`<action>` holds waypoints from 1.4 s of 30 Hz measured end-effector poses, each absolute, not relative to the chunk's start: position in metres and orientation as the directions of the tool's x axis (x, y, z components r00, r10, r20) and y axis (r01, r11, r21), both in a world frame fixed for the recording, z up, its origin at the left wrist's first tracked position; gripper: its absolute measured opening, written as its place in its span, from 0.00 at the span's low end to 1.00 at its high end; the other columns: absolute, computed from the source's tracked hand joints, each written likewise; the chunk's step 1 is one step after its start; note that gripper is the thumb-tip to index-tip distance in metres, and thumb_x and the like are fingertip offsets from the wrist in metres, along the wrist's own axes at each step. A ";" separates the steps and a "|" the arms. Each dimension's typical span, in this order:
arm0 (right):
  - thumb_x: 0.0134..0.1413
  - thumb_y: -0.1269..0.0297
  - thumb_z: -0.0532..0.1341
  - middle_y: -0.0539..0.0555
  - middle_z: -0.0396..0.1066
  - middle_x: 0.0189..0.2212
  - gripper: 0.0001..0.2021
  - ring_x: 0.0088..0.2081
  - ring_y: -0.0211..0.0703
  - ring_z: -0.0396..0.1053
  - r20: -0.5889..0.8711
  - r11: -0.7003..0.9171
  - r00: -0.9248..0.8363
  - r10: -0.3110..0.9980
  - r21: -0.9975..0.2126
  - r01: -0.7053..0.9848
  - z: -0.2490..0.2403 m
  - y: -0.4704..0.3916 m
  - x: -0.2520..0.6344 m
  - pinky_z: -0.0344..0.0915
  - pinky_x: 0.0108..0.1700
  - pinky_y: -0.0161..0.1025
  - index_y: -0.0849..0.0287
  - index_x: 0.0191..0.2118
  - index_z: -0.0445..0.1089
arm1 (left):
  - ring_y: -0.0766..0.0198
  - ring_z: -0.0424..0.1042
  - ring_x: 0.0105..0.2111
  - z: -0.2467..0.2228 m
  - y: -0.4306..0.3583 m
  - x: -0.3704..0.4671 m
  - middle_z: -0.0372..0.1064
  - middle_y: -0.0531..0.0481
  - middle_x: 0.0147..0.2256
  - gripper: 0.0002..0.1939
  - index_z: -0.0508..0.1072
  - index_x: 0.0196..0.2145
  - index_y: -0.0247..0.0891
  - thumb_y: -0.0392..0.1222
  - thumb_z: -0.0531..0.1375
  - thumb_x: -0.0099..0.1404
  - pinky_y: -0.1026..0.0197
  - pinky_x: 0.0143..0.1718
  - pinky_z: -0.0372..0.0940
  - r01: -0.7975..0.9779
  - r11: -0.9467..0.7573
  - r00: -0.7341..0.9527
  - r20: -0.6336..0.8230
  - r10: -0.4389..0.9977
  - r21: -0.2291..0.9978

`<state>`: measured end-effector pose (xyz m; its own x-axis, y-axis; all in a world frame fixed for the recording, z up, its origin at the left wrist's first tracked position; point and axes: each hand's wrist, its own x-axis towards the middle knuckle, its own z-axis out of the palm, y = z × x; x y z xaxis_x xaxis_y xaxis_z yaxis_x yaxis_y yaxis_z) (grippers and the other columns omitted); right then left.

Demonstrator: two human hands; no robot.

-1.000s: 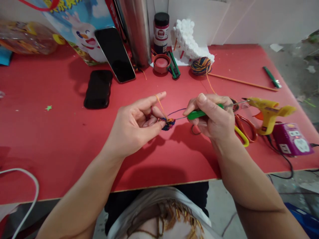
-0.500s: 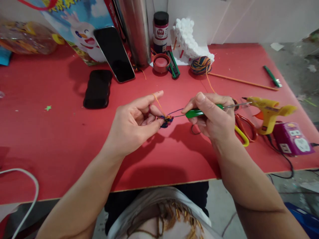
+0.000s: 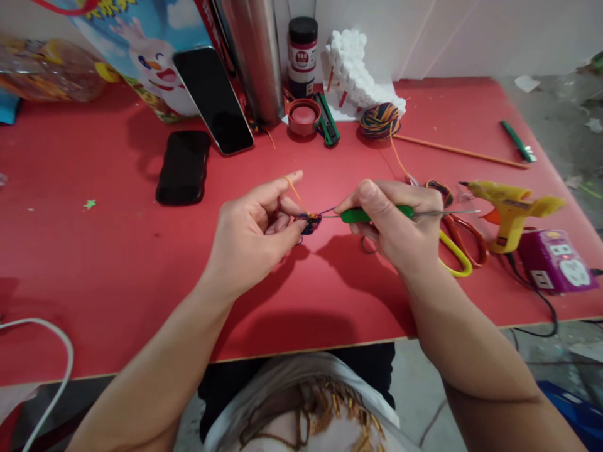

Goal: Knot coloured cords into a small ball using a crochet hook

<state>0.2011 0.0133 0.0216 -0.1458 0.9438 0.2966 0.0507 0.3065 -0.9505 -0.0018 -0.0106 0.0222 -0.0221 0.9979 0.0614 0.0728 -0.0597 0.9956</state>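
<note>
My left hand (image 3: 257, 229) pinches a small multicoloured crochet piece (image 3: 311, 223) between thumb and fingers. Orange yarn (image 3: 295, 189) runs over its raised index finger down to the piece. In my right hand (image 3: 396, 216) lies a crochet hook (image 3: 355, 215) with a green handle, gripped between thumb and fingers. The hook's thin metal tip points left and reaches the crochet piece; its other metal end sticks out to the right. Farther back sits a multicoloured yarn ball (image 3: 379, 121), from which an orange strand leads down toward my right hand.
Right of my right hand are scissors (image 3: 466, 242), a yellow glue gun (image 3: 509, 207) and a purple box (image 3: 558, 260). A wooden stick (image 3: 461, 152), green cutter (image 3: 327, 122), jar (image 3: 302, 59) and steel flask (image 3: 257, 63) lie or stand behind. Two phones (image 3: 214, 100) are on the left.
My right hand and the hook have shifted slightly left, toward the crochet piece. The piece has tilted a little in my left hand, which otherwise keeps its pinch.
</note>
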 end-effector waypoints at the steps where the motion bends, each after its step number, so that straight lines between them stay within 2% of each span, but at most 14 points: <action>1: 0.71 0.51 0.65 0.49 0.71 0.18 0.20 0.20 0.33 0.67 0.328 0.345 -0.162 0.931 -0.935 0.088 0.022 0.012 0.201 0.63 0.23 0.35 0.57 0.30 0.82 | 0.70 0.69 0.27 0.021 -0.010 -0.001 0.79 0.52 0.33 0.32 0.80 0.60 0.37 0.30 0.73 0.56 0.65 0.29 0.68 0.081 -0.056 -0.030 0.059 0.998 0.995; 5: 0.74 0.56 0.61 0.50 0.74 0.21 0.20 0.24 0.37 0.72 0.467 0.502 -0.185 0.865 -0.819 0.279 0.021 0.005 0.198 0.67 0.29 0.37 0.56 0.31 0.80 | 0.70 0.71 0.27 0.019 -0.008 0.000 0.81 0.50 0.34 0.31 0.80 0.59 0.37 0.30 0.72 0.56 0.67 0.28 0.66 0.088 -0.011 -0.060 0.016 0.998 0.996; 10: 0.76 0.64 0.57 0.51 0.76 0.24 0.18 0.27 0.37 0.74 0.630 0.662 -0.247 0.736 -0.595 0.455 0.014 -0.004 0.191 0.67 0.31 0.37 0.57 0.32 0.76 | 0.69 0.74 0.29 0.014 -0.002 0.001 0.79 0.52 0.32 0.31 0.80 0.57 0.35 0.33 0.74 0.55 0.67 0.30 0.69 -0.036 0.080 -0.104 -0.083 0.991 0.996; 14: 0.74 0.68 0.59 0.53 0.80 0.29 0.11 0.30 0.38 0.76 0.751 0.774 -0.288 0.595 -0.439 0.456 0.003 -0.001 0.188 0.69 0.32 0.37 0.58 0.37 0.76 | 0.70 0.75 0.30 0.011 0.000 0.003 0.77 0.54 0.30 0.30 0.80 0.55 0.34 0.32 0.75 0.54 0.68 0.34 0.71 -0.214 0.117 -0.101 -0.141 0.985 0.970; 18: 0.73 0.67 0.61 0.57 0.82 0.36 0.06 0.35 0.40 0.78 0.800 0.863 -0.366 0.476 -0.343 0.372 -0.010 0.012 0.189 0.73 0.37 0.36 0.60 0.46 0.76 | 0.71 0.74 0.26 0.016 0.000 0.004 0.74 0.55 0.28 0.30 0.80 0.52 0.30 0.29 0.76 0.50 0.70 0.29 0.69 -0.409 0.251 -0.031 -0.288 0.957 0.878; 20: 0.74 0.61 0.61 0.57 0.80 0.36 0.10 0.36 0.41 0.77 0.830 0.907 -0.400 0.388 -0.267 0.326 -0.016 0.020 0.189 0.74 0.38 0.36 0.63 0.50 0.75 | 0.72 0.72 0.25 0.020 0.000 0.003 0.73 0.56 0.28 0.31 0.79 0.52 0.29 0.29 0.75 0.49 0.69 0.26 0.68 -0.464 0.334 0.022 -0.366 0.930 0.821; 22: 0.74 0.57 0.61 0.59 0.80 0.36 0.15 0.36 0.42 0.76 0.867 0.934 -0.416 0.275 -0.138 0.330 -0.020 0.025 0.188 0.74 0.37 0.38 0.65 0.51 0.74 | 0.72 0.71 0.23 0.023 0.000 0.001 0.73 0.56 0.28 0.32 0.80 0.53 0.29 0.29 0.75 0.48 0.69 0.25 0.67 -0.492 0.376 0.053 -0.403 0.913 0.786; 25: 0.74 0.56 0.61 0.59 0.78 0.35 0.16 0.34 0.45 0.73 0.876 0.915 -0.445 0.187 0.010 0.403 -0.023 0.025 0.183 0.72 0.36 0.41 0.66 0.53 0.72 | 0.72 0.70 0.24 0.024 -0.002 0.002 0.72 0.57 0.28 0.31 0.80 0.53 0.31 0.29 0.73 0.50 0.69 0.26 0.67 -0.496 0.317 0.029 -0.350 0.936 0.808; 28: 0.74 0.59 0.61 0.59 0.78 0.34 0.15 0.33 0.47 0.71 0.858 0.851 -0.474 0.198 0.089 0.517 -0.022 0.019 0.177 0.68 0.34 0.44 0.68 0.53 0.72 | 0.72 0.71 0.27 0.022 -0.006 0.006 0.74 0.56 0.30 0.31 0.80 0.56 0.36 0.30 0.72 0.54 0.68 0.28 0.66 -0.362 0.122 -0.107 -0.172 0.979 0.924; 31: 0.74 0.63 0.61 0.60 0.78 0.34 0.13 0.33 0.48 0.72 0.856 0.827 -0.460 0.236 0.072 0.557 -0.021 0.013 0.175 0.67 0.34 0.45 0.69 0.54 0.72 | 0.70 0.71 0.30 0.020 -0.009 0.009 0.76 0.56 0.33 0.33 0.78 0.60 0.41 0.30 0.72 0.57 0.66 0.32 0.67 -0.103 -0.056 -0.200 0.034 0.979 0.993; 34: 0.74 0.63 0.60 0.61 0.79 0.34 0.13 0.34 0.49 0.74 0.863 0.863 -0.423 0.276 -0.029 0.504 -0.019 0.008 0.176 0.69 0.35 0.45 0.68 0.54 0.72 | 0.67 0.71 0.32 0.018 -0.010 0.007 0.77 0.54 0.34 0.33 0.77 0.63 0.45 0.31 0.71 0.60 0.63 0.35 0.67 0.045 -0.145 -0.185 0.151 0.971 0.988; 38: 0.73 0.66 0.59 0.61 0.80 0.36 0.09 0.35 0.48 0.77 0.853 0.880 -0.361 0.377 -0.209 0.427 -0.013 0.005 0.181 0.72 0.37 0.43 0.63 0.51 0.73 | 0.65 0.69 0.31 0.015 -0.009 0.004 0.78 0.53 0.35 0.32 0.77 0.63 0.48 0.33 0.70 0.62 0.60 0.35 0.67 0.118 -0.170 -0.162 0.187 0.969 0.978; 42: 0.72 0.69 0.59 0.56 0.80 0.34 0.07 0.34 0.42 0.77 0.812 0.853 -0.299 0.501 -0.404 0.331 -0.005 0.005 0.185 0.70 0.37 0.38 0.60 0.44 0.75 | 0.65 0.65 0.30 0.012 -0.008 0.003 0.76 0.53 0.35 0.33 0.77 0.63 0.49 0.34 0.71 0.62 0.60 0.34 0.65 0.145 -0.169 -0.123 0.188 0.975 0.975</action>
